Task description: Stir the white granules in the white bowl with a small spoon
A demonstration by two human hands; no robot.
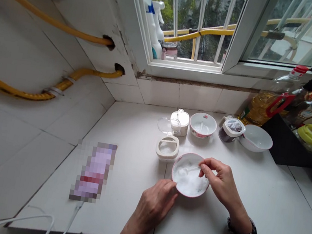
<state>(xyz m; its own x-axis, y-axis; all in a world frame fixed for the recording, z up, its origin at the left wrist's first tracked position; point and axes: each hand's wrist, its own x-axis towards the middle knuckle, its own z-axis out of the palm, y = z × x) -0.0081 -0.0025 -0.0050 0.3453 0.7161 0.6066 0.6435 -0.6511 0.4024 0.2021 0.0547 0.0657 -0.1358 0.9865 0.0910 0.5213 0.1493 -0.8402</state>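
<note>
A: What do we record at the right hand (219, 179)?
B: We find it closed, thumb and fingers pinching the handle of a pale spoon (194, 169). The spoon's head lies in white granular matter (192, 184), inside the pink-rimmed bowl (190, 155) just left of that hand.

A: And the left hand (156, 201)?
B: We note curled fingers touching the bowl's rim, with the bowl ahead and to the right of that hand. Whether they grip the rim, we cannot tell.

A: What stands beyond the hands on the worktop (128, 136)?
B: Straight ahead of the left hand, we log an open container (165, 157) with its clear lid (166, 125) raised, and a white container (184, 129) behind it. Farther ahead, between the two hands' lines, we see a floral bowl (201, 134) with a spoon inside.

A: Ahead of the right hand?
B: We list a jar (227, 136) with dark contents and, just right of it, a white bowl (256, 144). An oil bottle (258, 106) stands behind these.

A: Left of the left hand?
B: We observe a purple object, its detail blurred, with a white cable (75, 213) at its near end.
</note>
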